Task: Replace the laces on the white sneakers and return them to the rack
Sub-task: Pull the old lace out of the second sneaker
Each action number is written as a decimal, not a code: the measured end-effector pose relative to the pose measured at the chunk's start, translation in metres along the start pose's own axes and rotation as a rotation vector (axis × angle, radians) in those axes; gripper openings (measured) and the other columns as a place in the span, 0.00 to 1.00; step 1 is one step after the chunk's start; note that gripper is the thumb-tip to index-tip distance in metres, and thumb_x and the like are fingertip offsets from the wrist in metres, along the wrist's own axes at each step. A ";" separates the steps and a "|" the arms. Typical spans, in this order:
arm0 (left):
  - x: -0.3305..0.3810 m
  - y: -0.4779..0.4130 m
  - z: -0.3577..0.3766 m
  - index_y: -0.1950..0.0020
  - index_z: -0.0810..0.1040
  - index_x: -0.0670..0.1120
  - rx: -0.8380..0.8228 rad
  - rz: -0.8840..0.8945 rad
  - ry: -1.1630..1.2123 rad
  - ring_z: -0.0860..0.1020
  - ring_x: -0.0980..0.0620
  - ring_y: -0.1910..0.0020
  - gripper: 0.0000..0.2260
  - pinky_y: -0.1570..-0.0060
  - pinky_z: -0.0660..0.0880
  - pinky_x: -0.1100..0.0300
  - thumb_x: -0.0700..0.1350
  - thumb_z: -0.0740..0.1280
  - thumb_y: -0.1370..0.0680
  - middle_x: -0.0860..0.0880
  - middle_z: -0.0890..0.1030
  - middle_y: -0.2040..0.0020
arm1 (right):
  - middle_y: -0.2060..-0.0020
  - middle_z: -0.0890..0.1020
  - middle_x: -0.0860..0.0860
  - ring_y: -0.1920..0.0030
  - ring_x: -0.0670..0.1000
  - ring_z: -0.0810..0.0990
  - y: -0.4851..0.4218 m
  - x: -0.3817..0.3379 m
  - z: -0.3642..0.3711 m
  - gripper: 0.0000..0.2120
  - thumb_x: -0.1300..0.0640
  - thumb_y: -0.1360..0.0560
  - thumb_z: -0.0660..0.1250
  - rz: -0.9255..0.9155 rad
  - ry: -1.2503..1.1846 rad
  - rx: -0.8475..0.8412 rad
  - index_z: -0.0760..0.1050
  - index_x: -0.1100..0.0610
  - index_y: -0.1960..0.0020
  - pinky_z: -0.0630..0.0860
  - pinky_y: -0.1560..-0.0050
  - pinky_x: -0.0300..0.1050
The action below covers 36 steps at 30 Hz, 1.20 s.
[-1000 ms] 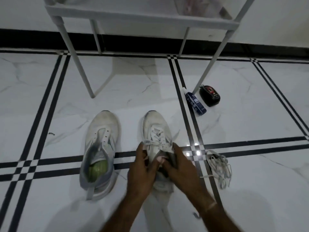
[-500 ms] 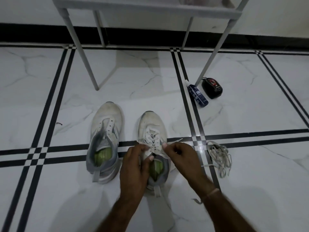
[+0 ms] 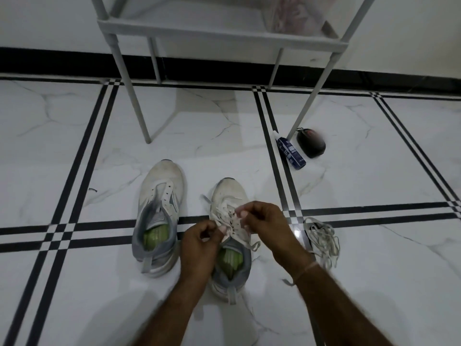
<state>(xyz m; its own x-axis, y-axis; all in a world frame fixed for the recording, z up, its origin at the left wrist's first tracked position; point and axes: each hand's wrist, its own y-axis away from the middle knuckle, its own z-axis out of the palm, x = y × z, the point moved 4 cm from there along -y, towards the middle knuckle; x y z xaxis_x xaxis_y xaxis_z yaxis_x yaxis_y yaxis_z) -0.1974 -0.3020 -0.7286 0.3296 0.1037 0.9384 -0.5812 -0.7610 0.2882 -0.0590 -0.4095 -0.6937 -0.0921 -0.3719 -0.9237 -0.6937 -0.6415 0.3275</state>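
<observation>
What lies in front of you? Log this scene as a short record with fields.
left hand: pinches the white lace
right hand: pinches the same lace
laced white sneaker: under both hands
unlaced white sneaker: beside it, eyelets bare
loose pale lace bundle: lying apart, near the right hand
grey metal rack: beyond the shoes
blue tube, black round case: by a rack leg

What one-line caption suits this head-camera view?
Left hand and right hand pinch the lace of one white sneaker; its unlaced mate lies alongside.

dim, grey cast | glare spot on floor (image 3: 298,232) | edges bowed, slight blur
</observation>
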 end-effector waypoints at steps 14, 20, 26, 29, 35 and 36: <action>-0.005 0.004 0.001 0.61 0.71 0.38 -0.066 -0.189 0.215 0.69 0.49 0.64 0.13 0.62 0.66 0.55 0.40 0.68 0.19 0.40 0.73 0.66 | 0.57 0.85 0.54 0.57 0.49 0.83 0.012 0.017 0.012 0.10 0.59 0.18 0.66 0.162 -0.089 -0.071 0.80 0.66 0.49 0.77 0.56 0.39; -0.003 0.000 -0.003 0.53 0.79 0.35 -0.068 -0.238 0.233 0.80 0.44 0.59 0.09 0.58 0.75 0.52 0.39 0.65 0.17 0.36 0.84 0.57 | 0.58 0.85 0.49 0.55 0.48 0.81 0.017 0.015 0.005 0.08 0.57 0.16 0.62 0.242 -0.337 -0.062 0.77 0.54 0.53 0.74 0.49 0.46; 0.034 -0.020 -0.016 0.51 0.76 0.47 -0.038 -0.355 0.666 0.85 0.52 0.56 0.09 0.56 0.80 0.57 0.42 0.59 0.15 0.49 0.88 0.54 | 0.53 0.86 0.52 0.53 0.50 0.84 0.003 0.001 -0.044 0.06 0.53 0.19 0.65 0.106 -0.734 0.176 0.77 0.55 0.46 0.81 0.49 0.49; 0.047 -0.038 -0.023 0.40 0.78 0.42 -0.011 -0.297 0.913 0.85 0.53 0.48 0.11 0.52 0.83 0.58 0.45 0.58 0.14 0.49 0.86 0.47 | 0.44 0.84 0.57 0.43 0.58 0.83 0.012 0.020 -0.030 0.14 0.49 0.18 0.65 0.162 -0.271 0.143 0.79 0.58 0.40 0.79 0.39 0.57; 0.014 -0.011 -0.010 0.48 0.79 0.45 -0.024 -0.194 0.269 0.80 0.46 0.52 0.06 0.53 0.77 0.53 0.44 0.64 0.16 0.46 0.84 0.53 | 0.52 0.86 0.54 0.50 0.49 0.83 0.029 0.031 0.006 0.10 0.51 0.21 0.70 0.093 -0.076 -0.021 0.83 0.57 0.47 0.80 0.51 0.40; 0.009 -0.003 -0.006 0.48 0.79 0.45 -0.058 -0.174 0.204 0.81 0.48 0.53 0.07 0.53 0.78 0.55 0.46 0.64 0.16 0.48 0.84 0.54 | 0.53 0.86 0.53 0.52 0.46 0.83 0.029 0.027 0.008 0.08 0.52 0.22 0.72 0.042 -0.036 -0.031 0.83 0.57 0.48 0.78 0.53 0.37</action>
<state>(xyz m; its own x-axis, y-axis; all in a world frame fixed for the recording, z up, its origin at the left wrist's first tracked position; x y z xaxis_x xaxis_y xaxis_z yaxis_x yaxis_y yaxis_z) -0.1970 -0.2947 -0.7202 0.2752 0.3613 0.8909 -0.5724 -0.6829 0.4538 -0.0874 -0.4328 -0.7106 -0.1465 -0.3748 -0.9155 -0.6660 -0.6469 0.3714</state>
